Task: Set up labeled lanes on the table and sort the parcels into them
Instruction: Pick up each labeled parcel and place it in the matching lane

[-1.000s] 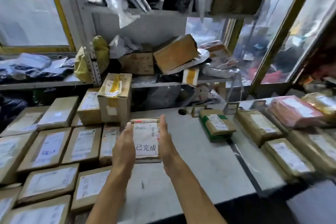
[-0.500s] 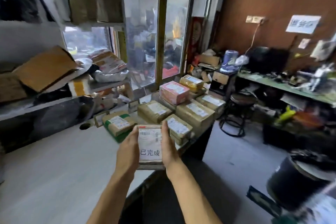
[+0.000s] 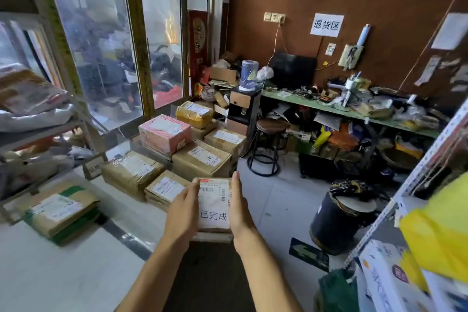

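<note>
A small parcel (image 3: 214, 206) is held between both hands, past the near corner of the worktop (image 3: 76, 261) and partly over the floor. The left hand (image 3: 182, 213) is pressed flat against its left side and the right hand (image 3: 239, 210) against its right side, fingers extended forward. The parcel's long axis runs away from the person, with the label face turned up; a barcode is seen at the far end and the printed characters "已完成" at the near end, reading upright to the wearer. Just beyond and to the left, a flat brown box (image 3: 166, 189) is seen lying on the worktop, with larger brown boxes (image 3: 201, 158) and a pink box (image 3: 164, 133) behind it. A green-edged parcel (image 3: 62, 213) lies well to the left. A sign (image 3: 326, 25) reading "退货区" is fixed to the brown wall.
</note>
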